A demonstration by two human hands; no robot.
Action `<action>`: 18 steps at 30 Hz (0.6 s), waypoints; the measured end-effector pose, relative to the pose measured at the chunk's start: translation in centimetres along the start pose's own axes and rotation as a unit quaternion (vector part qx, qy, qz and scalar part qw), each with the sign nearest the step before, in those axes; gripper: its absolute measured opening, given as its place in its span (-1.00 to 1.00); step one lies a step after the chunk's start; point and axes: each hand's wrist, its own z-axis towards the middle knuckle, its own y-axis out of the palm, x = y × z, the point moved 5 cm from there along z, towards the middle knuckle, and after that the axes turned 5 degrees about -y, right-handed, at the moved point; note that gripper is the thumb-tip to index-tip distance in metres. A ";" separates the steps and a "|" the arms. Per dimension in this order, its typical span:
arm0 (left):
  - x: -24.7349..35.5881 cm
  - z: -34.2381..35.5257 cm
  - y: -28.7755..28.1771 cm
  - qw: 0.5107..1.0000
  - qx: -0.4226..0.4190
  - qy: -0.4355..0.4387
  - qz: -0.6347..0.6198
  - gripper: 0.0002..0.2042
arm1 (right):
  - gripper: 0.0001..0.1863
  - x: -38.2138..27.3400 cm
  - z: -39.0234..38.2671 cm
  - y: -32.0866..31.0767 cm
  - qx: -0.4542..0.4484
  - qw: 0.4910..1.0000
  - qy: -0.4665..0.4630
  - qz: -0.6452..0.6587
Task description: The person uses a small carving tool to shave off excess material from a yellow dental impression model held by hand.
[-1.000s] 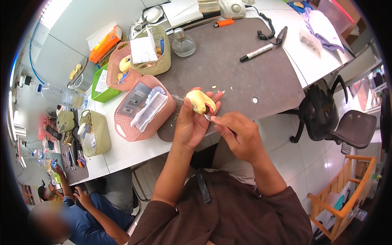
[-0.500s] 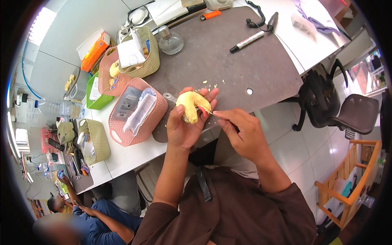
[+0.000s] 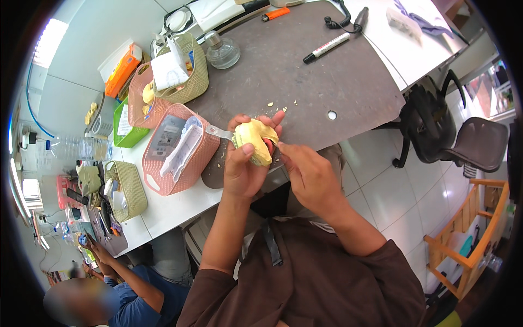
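Observation:
A yellow, horseshoe-shaped dental cast point(image 3: 256, 139) rests in my left hand point(image 3: 239, 171). The fingers curl round it and the thumb presses on its near side. From under its left side sticks the metal handle of an impression tray point(image 3: 218, 132), with pale green material along the cast's edge. Something red shows inside the curve. My right hand point(image 3: 311, 174) is closed in a pinch at the cast's right edge. What those fingertips hold is slim and mostly hidden.
Yellow crumbs point(image 3: 271, 104) lie on the brown work mat point(image 3: 283, 60). A marker point(image 3: 327, 48), a glass bottle point(image 3: 222, 52) and an orange lighter point(image 3: 276, 14) stand or lie farther back. A pink basket point(image 3: 182, 147) is close on the left. A co-worker in blue point(image 3: 136, 294) sits at lower left.
My left hand has turned the cast, so the tray handle now shows more and points left. My right fingertips have shifted slightly left and up against it. The co-worker's arms have moved.

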 end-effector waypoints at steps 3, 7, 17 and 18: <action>-0.2 0.0 -0.4 0.999 -0.020 -0.006 -0.049 -0.57 | -0.75 -0.3 -0.1 0.3 0.020 1.000 -0.010 -0.015; -0.4 0.0 -0.1 0.991 -0.003 -0.035 -0.126 -0.57 | -0.80 -0.1 0.2 0.4 0.082 0.996 -0.025 0.012; -0.5 0.0 -1.4 0.996 0.024 0.010 -0.082 -0.50 | -0.82 -0.9 0.0 -2.7 0.031 0.999 -0.011 0.020; -0.5 0.1 -1.4 0.997 0.027 0.015 -0.067 -0.48 | -0.83 -1.2 0.0 -2.8 0.030 0.999 -0.026 0.027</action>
